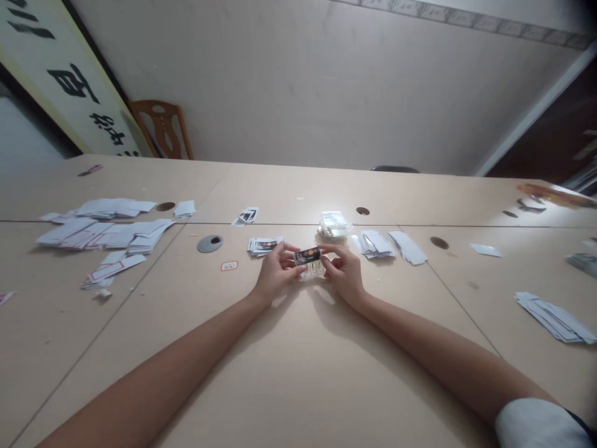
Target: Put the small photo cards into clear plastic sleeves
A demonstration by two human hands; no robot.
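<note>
Between my two hands is a small black printed card [307, 256] with orange and white markings. My left hand [278, 270] pinches its left end, and my right hand [344, 271] pinches the right end. Just below the card sits a small clear plastic box [313, 271] with gold-coloured pieces in it; whether the card touches it I cannot tell. Left of my left hand lies a stack of printed cards [263, 246]. Beyond my right hand stands a pile of clear plastic boxes [334, 224].
White paper slips [107, 233] lie in heaps at the left. More slips [375, 244] are right of my hands, with another stack [555, 317] at the far right. Scissors [91, 170] rest at the back left. A grey cable grommet [210, 243] and a red-framed label [229, 266] are nearer.
</note>
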